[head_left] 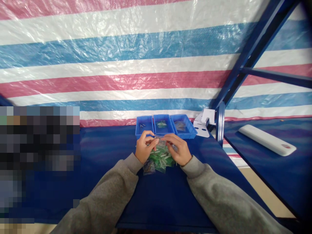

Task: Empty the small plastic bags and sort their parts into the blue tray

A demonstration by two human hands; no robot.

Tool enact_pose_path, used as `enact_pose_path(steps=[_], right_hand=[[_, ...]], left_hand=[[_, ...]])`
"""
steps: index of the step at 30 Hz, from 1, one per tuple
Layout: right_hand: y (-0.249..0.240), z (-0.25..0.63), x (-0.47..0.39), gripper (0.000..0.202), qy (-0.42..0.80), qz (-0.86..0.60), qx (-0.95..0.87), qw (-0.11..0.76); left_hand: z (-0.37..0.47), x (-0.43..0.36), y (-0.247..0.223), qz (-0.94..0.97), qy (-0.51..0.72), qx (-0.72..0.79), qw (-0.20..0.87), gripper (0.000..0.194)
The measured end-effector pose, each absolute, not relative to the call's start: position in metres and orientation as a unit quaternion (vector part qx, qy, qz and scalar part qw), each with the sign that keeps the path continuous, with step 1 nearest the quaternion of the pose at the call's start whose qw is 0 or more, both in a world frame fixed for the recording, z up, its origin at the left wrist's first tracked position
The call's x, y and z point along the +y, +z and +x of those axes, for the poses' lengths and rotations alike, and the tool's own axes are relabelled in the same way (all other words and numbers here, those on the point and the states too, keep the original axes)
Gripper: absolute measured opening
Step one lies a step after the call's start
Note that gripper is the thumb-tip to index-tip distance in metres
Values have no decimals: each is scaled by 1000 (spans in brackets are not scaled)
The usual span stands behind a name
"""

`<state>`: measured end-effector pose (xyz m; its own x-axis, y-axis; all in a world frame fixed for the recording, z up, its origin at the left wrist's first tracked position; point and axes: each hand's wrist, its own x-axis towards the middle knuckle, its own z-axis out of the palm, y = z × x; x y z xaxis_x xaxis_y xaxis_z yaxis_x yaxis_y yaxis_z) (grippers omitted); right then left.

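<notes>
Over a pile of small plastic bags [162, 160] with green and white contents, my two hands face each other. My left hand [144, 148] is closed in a pinch at the edge of a small clear plastic bag [161, 140]. On the other side, the fingertips of my right hand [179, 150] are closed on the same bag. What is inside the bag is too small to make out. A bag with darker contents [149, 167] lies at the near left edge of the pile.
Three blue trays stand behind the hands: the left tray [138, 130] holds a few small metal pieces, the middle tray [162, 130] a green bag, the right tray [191, 130] clear bags. White cut-out card [201, 128] lies beside them. A white oblong object [266, 139] rests on the right-hand table.
</notes>
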<state>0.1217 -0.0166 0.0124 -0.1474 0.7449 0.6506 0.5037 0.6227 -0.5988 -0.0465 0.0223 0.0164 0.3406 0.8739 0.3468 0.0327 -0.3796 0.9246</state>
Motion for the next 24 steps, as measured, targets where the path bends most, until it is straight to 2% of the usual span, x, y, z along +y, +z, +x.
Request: enact_pose_path(steps=[4,10,15,19,22,24], right_hand=[[12,120,-14,17,100,-433,-735,512],[10,120,-13,15,111,-481,-690,530],[12,120,-17,23,145,-480,-668,550],[15,122,-16,25,109,-439,-714,534],[15,123,-14,19,74,-435,-721,534],[14,122,-13,17,66,-448,-708,541]], left_hand=[[-49,22,21,711,456,325,425,24],[-49,21,26,773,471,316,283,21],[-47,21,18,720,460,343,390,24],[-46,22,18,665,482,339,459,33],[-46,21,21,681,470,329,455,26],[-47,20,23,718,463,324,408,25]])
